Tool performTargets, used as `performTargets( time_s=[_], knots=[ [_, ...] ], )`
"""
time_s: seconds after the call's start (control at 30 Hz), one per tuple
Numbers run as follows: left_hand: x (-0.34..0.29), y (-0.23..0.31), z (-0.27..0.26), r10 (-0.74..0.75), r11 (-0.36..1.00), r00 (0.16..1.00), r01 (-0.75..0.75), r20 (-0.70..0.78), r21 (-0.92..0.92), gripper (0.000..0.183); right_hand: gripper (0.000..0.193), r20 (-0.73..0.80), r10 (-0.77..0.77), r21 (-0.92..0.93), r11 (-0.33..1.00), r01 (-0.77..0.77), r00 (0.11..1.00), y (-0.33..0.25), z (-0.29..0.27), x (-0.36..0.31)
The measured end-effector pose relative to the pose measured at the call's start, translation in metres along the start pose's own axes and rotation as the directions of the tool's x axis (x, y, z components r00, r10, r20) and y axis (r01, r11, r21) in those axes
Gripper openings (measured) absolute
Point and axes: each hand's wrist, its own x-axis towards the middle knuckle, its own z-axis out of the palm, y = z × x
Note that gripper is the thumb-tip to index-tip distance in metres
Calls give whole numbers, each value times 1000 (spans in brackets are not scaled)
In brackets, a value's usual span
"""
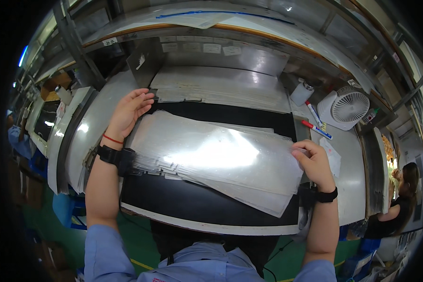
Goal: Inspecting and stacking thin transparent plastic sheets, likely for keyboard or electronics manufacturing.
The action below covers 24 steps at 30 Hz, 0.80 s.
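A loose, fanned pile of thin, shiny silvery sheets (202,150) lies on a black mat (211,206) in front of me. My right hand (314,163) pinches the right edge of the top sheet between thumb and fingers. My left hand (132,112) is above the pile's far left corner, fingers loosely bent and partly apart, with nothing visible in them. Behind the mat sits a second stack of similar sheets (221,84), its near edge close to my left fingertips.
On the right stand a white fan (348,107), a bottle (301,93) and markers (317,129). A shelf (221,22) spans the back. More sheet stacks (96,127) lie at the left. Other people (395,202) sit at both sides.
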Motion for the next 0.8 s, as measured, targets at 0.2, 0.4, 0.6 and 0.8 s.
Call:
performTargets(
  time_s=[0.2,0.4,0.6,0.8],
  knots=[
    [-8,9,15,-98,952,985,52,141,301,38,13,-199,-114,105,985,137,973,8,3,4],
    [-13,7,14,-51,905,969,-58,243,422,33,20,-153,-2,-9,1000,1,988,0,2,4],
    [-10,3,14,-7,921,982,-68,190,384,24,18,-178,-14,63,998,26,984,6,4,6],
    [-8,-2,12,74,955,975,-129,208,267,22,14,-218,-132,243,952,185,967,21,6,13]
  ],
)
